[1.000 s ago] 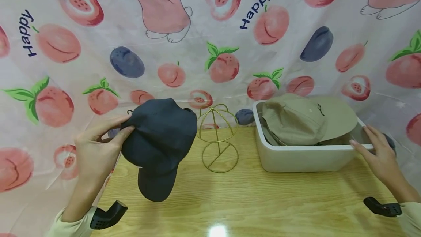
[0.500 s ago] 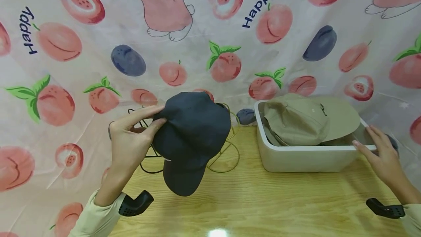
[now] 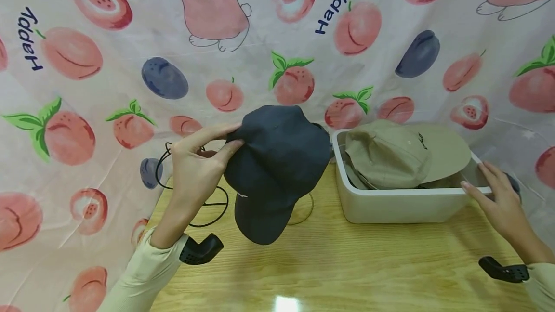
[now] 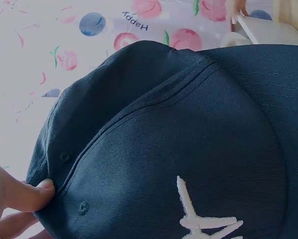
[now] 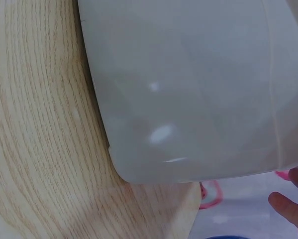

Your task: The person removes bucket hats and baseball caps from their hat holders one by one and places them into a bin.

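Observation:
In the head view, my left hand (image 3: 197,170) pinches a dark baseball cap (image 3: 277,158) between thumb and fingers at one side of its crown. The cap hangs above the table with its brim down. White embroidery (image 4: 208,224) shows on its front in the left wrist view. Behind the cap stands a gold wire stand (image 3: 311,208), hidden except for part of its base ring. My right hand (image 3: 503,201) rests on the rim at the right front corner of a white bin (image 3: 394,208). A khaki cap (image 3: 390,158) lies in that bin.
A black wire stand (image 3: 226,201) is partly covered by my left hand. Below the bin and caps spreads a wooden table (image 3: 347,264). A fruit-printed cloth (image 3: 260,71) hangs behind and at the left. More fabric lies under the khaki cap.
My left hand has carried the dark cap rightward and slightly up, across the gold stand, uncovering the black stand at left. My right hand stays at the bin's corner.

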A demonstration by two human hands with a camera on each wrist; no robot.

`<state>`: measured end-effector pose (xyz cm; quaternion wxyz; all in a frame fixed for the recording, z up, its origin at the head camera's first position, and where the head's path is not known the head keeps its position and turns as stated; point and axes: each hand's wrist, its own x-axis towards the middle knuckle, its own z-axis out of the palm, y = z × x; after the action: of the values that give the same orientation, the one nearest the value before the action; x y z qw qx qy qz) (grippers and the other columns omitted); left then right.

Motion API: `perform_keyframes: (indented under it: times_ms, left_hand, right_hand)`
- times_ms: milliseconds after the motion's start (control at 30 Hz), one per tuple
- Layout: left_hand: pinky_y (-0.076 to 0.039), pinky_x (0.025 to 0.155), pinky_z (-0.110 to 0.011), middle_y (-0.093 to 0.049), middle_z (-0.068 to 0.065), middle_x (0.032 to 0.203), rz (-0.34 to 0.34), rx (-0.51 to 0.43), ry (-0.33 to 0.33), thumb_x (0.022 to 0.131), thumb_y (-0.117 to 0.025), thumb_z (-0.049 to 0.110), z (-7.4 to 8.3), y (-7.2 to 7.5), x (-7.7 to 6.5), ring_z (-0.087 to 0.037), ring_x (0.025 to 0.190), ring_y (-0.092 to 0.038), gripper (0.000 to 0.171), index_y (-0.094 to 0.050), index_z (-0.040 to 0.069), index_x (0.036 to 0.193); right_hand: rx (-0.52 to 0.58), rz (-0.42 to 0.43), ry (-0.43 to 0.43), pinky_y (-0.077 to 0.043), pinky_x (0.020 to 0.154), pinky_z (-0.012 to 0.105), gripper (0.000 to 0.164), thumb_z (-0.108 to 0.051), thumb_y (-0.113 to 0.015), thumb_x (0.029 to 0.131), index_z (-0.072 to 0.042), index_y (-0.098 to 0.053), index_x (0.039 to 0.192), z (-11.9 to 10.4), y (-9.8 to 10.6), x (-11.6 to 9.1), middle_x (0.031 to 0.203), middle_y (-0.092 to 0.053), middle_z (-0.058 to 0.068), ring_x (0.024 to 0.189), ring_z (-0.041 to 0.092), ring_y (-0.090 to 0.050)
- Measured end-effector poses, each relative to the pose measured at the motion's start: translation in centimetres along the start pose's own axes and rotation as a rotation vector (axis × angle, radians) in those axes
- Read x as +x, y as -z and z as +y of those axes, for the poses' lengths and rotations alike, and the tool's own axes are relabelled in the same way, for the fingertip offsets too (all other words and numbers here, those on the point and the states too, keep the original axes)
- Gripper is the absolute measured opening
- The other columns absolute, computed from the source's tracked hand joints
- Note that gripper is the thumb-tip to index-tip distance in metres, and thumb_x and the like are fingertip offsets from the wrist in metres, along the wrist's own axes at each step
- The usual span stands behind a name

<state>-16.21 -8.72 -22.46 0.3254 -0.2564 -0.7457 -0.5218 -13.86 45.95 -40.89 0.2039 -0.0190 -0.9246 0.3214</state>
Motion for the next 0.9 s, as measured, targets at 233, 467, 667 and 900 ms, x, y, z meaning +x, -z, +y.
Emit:
perform_keyframes:
  times_ms: [233, 467, 667, 900]
  left_hand:
    - [-0.055, 0.063, -0.027, -0.071, -0.002, 0.097, -0.011, -0.083, -0.015, 0.077, -0.076, 0.002, 0.0, -1.8, 1.1, -0.014, 0.088, -0.065, 0.025, -0.075, 0.008, 0.102]
    - [-0.055, 0.063, -0.032, -0.071, -0.001, 0.097, -0.024, -0.138, -0.023, 0.077, -0.076, 0.002, 0.3, -3.8, 2.0, -0.013, 0.086, -0.065, 0.023, -0.076, 0.009, 0.100]
    - [-0.055, 0.064, -0.035, -0.071, 0.001, 0.094, -0.025, -0.177, -0.041, 0.077, -0.077, 0.004, 0.9, -5.2, 3.0, -0.012, 0.084, -0.063, 0.021, -0.076, 0.009, 0.097]
    - [-0.055, 0.062, -0.035, -0.071, 0.001, 0.095, -0.016, -0.198, -0.064, 0.077, -0.077, 0.004, 2.3, -6.2, 3.9, -0.011, 0.083, -0.063, 0.020, -0.077, 0.010, 0.097]
  right_hand:
    - [0.004, 0.011, 0.006, 0.002, 0.101, 0.070, 0.070, -0.024, -0.052, 0.095, -0.001, -0.015, 0.150, 0.1, 0.0, 0.1, 0.157, -0.004, 0.018, 0.139, 0.044, 0.001]
    - [0.001, 0.011, 0.002, 0.002, 0.101, 0.069, 0.070, -0.025, -0.052, 0.095, -0.001, -0.015, 0.150, 0.2, -0.1, 0.0, 0.157, -0.004, 0.017, 0.140, 0.043, 0.001]
    - [0.011, 0.006, 0.001, 0.003, 0.102, 0.069, 0.071, -0.025, -0.052, 0.095, -0.001, -0.015, 0.150, 0.2, -0.2, 0.0, 0.157, -0.004, 0.016, 0.140, 0.043, 0.001]
    - [0.019, 0.011, 0.007, 0.002, 0.102, 0.069, 0.070, -0.024, -0.052, 0.095, 0.000, -0.015, 0.150, 0.1, -0.1, 0.0, 0.157, -0.004, 0.017, 0.139, 0.045, 0.001]
